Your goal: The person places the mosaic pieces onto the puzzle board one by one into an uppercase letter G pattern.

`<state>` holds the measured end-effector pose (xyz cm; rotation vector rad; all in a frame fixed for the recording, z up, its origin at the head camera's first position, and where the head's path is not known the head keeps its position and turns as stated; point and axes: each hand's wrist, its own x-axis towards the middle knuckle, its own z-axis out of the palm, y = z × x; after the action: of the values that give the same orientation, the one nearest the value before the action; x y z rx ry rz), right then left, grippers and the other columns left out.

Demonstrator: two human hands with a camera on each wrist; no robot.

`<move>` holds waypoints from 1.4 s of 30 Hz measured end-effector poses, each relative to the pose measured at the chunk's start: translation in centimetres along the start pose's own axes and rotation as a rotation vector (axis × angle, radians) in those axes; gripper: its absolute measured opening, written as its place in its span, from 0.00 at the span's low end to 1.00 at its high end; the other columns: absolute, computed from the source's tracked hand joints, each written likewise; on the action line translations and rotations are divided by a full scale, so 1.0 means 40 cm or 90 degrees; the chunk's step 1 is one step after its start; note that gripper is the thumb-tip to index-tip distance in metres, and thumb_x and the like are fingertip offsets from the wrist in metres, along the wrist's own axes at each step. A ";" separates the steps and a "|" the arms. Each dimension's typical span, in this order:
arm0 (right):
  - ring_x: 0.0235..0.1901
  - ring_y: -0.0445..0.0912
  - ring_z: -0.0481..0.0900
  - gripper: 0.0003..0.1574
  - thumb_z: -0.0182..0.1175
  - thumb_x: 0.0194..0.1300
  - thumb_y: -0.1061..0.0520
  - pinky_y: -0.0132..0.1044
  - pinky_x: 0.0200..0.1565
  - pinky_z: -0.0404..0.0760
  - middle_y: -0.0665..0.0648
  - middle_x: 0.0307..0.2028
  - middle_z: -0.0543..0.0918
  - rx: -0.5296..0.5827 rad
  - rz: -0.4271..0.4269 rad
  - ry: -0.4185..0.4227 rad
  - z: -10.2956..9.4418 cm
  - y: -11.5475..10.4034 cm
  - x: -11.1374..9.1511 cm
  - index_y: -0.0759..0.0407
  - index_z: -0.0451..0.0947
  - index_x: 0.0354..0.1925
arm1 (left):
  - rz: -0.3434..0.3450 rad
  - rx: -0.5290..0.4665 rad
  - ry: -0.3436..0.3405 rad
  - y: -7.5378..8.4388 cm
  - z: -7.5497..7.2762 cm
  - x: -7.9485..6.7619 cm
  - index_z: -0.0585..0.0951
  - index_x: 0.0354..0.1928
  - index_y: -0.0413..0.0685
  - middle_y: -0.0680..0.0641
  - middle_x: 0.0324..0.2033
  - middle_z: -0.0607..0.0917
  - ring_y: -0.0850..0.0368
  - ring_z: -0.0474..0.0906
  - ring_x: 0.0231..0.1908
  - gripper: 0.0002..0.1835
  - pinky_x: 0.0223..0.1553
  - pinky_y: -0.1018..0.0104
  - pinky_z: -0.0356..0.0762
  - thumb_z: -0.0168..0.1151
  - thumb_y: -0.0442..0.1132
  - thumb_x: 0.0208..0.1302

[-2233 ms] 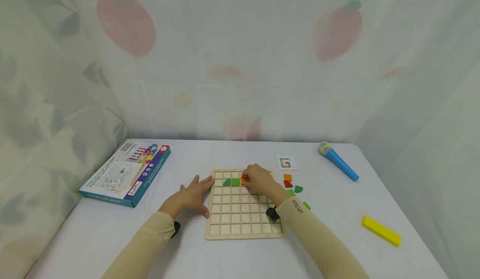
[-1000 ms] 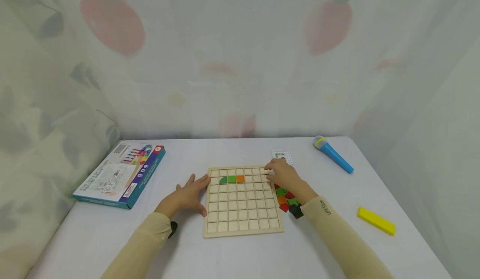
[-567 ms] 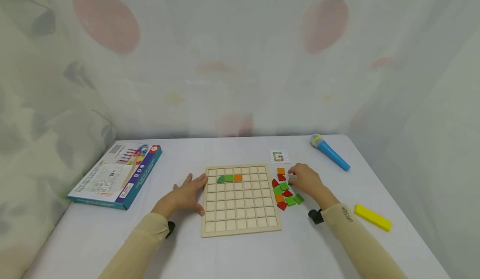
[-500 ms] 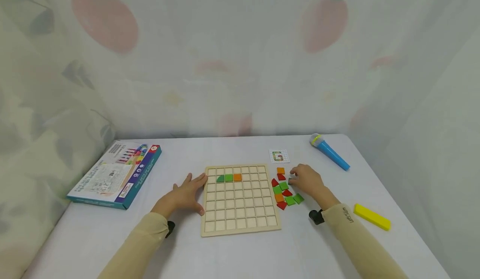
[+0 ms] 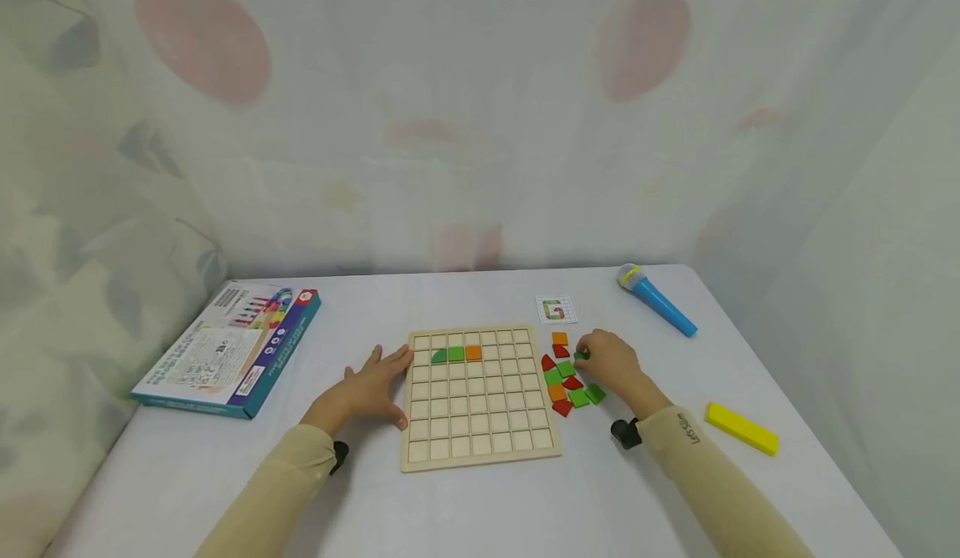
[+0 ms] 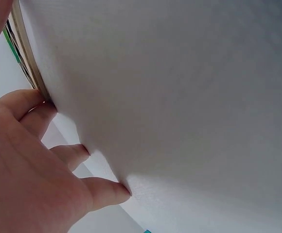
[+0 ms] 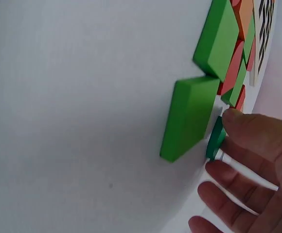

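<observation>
A wooden grid board (image 5: pixel 480 449) lies on the white table with a dark green quarter-round tile (image 5: pixel 439 357), a light green square tile (image 5: pixel 456 354) and an orange square tile (image 5: pixel 473 353) side by side in its upper left cells. My left hand (image 5: pixel 367 391) has its fingers spread on the table, thumb and fingertips at the board's left edge. To the right of the board, my right hand (image 5: pixel 611 364) pinches a dark green quarter-round tile (image 7: pixel 216 138) between thumb and fingers, low over the table. Close by lie loose light green tiles (image 7: pixel 194 114) and red tiles (image 5: pixel 562 408).
Above the loose tiles sits a small pattern card (image 5: pixel 556 309) printed with a G-like shape. A blue toy microphone (image 5: pixel 663 305) lies at the back right, a yellow bar (image 5: pixel 742 428) at the right. At the left is a flat printed box (image 5: pixel 225 349).
My right hand has left the orange tile in the board, moved right to the loose tiles and taken up a dark green one. The left hand stays at the board's edge.
</observation>
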<state>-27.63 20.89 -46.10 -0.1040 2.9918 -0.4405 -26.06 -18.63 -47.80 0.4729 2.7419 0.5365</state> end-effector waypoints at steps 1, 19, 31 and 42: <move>0.35 0.48 0.72 0.15 0.66 0.55 0.55 0.44 0.44 0.77 0.55 0.36 0.78 0.004 -0.006 -0.004 -0.001 0.000 0.000 0.60 0.81 0.41 | -0.002 0.000 0.000 0.000 -0.001 0.000 0.54 0.71 0.49 0.47 0.71 0.51 0.32 0.35 0.68 0.67 0.49 0.19 0.35 0.77 0.57 0.23; 0.35 0.49 0.71 0.16 0.64 0.55 0.58 0.45 0.45 0.76 0.55 0.34 0.77 0.005 -0.044 0.000 -0.014 0.013 0.013 0.61 0.79 0.44 | 0.000 0.001 0.006 -0.002 -0.004 0.000 0.55 0.71 0.48 0.47 0.71 0.52 0.32 0.36 0.68 0.66 0.49 0.19 0.36 0.78 0.56 0.24; 0.37 0.47 0.77 0.16 0.66 0.53 0.59 0.38 0.34 0.79 0.54 0.35 0.81 -0.001 -0.221 0.055 0.006 -0.169 0.057 0.60 0.81 0.43 | 0.001 -0.025 -0.007 0.000 0.002 -0.004 0.55 0.71 0.49 0.47 0.71 0.50 0.33 0.34 0.68 0.65 0.49 0.19 0.33 0.78 0.54 0.24; 0.34 0.44 0.73 0.15 0.65 0.56 0.56 0.36 0.34 0.77 0.52 0.34 0.78 -0.023 -0.265 0.003 0.075 -0.281 0.096 0.57 0.81 0.44 | -0.004 -0.024 0.011 -0.008 0.011 -0.001 0.56 0.70 0.52 0.51 0.71 0.51 0.35 0.34 0.68 0.66 0.50 0.20 0.34 0.78 0.56 0.21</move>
<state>-30.47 8.98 -46.09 -0.7380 2.9750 -0.4227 -25.94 -18.77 -48.31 0.4533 2.7436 0.5931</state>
